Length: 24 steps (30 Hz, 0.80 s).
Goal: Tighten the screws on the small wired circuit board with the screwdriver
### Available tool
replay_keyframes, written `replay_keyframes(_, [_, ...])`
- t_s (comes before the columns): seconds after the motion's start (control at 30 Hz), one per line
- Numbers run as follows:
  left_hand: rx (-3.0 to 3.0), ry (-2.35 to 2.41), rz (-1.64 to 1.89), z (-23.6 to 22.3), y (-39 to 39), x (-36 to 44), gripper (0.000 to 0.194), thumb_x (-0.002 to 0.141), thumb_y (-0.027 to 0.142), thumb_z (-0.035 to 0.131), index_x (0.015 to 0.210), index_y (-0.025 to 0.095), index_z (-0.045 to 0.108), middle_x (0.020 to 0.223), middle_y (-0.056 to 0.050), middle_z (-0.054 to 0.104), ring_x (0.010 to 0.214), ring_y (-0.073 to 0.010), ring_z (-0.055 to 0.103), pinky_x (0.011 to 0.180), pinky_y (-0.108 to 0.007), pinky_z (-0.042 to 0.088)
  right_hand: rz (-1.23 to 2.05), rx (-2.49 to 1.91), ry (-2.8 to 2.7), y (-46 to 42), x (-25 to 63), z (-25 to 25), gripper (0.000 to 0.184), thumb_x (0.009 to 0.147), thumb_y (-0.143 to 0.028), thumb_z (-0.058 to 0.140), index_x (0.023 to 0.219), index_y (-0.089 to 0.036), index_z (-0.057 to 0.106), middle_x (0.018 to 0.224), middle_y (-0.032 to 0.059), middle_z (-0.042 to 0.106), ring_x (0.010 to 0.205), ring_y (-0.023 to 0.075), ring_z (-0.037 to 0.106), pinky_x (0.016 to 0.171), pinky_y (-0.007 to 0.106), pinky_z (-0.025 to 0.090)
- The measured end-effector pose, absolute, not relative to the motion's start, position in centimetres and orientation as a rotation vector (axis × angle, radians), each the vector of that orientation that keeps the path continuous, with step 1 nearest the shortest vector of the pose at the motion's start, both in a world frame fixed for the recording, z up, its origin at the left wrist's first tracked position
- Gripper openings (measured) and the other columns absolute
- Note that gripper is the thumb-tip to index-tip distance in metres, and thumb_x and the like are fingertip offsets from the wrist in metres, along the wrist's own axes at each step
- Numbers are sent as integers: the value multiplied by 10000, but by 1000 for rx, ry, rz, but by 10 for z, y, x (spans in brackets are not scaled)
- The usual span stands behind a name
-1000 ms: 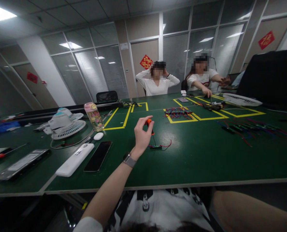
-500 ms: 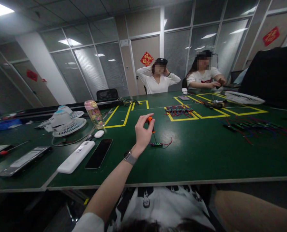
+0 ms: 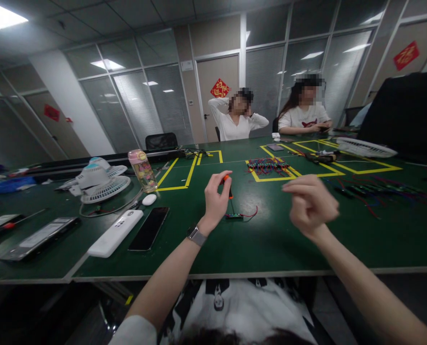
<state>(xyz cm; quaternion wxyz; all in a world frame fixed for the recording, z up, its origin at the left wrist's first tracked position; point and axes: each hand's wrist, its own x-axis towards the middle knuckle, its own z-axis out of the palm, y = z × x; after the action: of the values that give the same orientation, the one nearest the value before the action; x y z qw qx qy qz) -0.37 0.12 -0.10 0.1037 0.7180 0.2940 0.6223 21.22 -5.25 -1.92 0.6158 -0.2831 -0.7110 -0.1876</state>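
Note:
My left hand (image 3: 217, 199) is closed around the orange and black handle of a screwdriver (image 3: 231, 195). The screwdriver stands nearly upright, its shaft reaching down to a small green circuit board (image 3: 234, 216) with red wires at its ends. Whether the tip touches the board is too small to tell. To the right, my right hand (image 3: 312, 203) hovers above the green table with its fingers curled in and thumb side towards the left hand. Anything it may hold is hidden. Several wired circuit boards (image 3: 269, 166) lie in a yellow-taped area beyond the hands.
More wired boards (image 3: 375, 188) lie at the right. On the left are a phone (image 3: 149, 229), a white power bank (image 3: 116, 233), a bottle (image 3: 142, 171) and white fan parts (image 3: 103, 184). Two people (image 3: 239, 117) sit across the table (image 3: 263, 254).
My right hand has come into view from the lower right and risen over the table. My left hand keeps the screwdriver at the board. One person opposite has drawn their hands back.

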Motion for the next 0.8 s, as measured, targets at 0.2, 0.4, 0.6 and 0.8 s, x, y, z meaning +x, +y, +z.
replay_keyframes(0.2, [2085,798,1772,-2,4,-5,255,976,246,401,1108,213,617,1070,-55,635,1004,-153,596,885,-273,457,-73,-917,-2339,-33,199,-46,286,870,-181,519,1128,-194,643,1126,114,662,1028,258,610,899,439,495])
replay_keyframes(0.4, [2056,705,1701,0,4,-4,233,961,251,429,1086,197,617,1098,-77,624,1003,-167,609,889,-283,478,275,-934,-2386,-10,179,-63,272,855,-273,627,1110,-190,672,1206,109,654,1121,251,606,996,411,462])
replay_keyframes(0.6, [2000,673,1655,-1,3,-1,210,957,235,438,1083,187,599,1083,-74,608,929,-150,623,824,-257,495,495,-851,-2223,9,170,-75,58,804,-225,665,818,-178,694,974,86,716,980,229,667,911,370,507])
replay_keyframes(0.8, [2075,773,1746,-1,3,-2,141,885,261,595,1003,206,650,976,-38,581,865,-135,585,741,-224,485,546,-850,-2178,7,171,-77,89,815,-269,667,816,-183,687,1018,93,706,978,229,666,910,377,499])
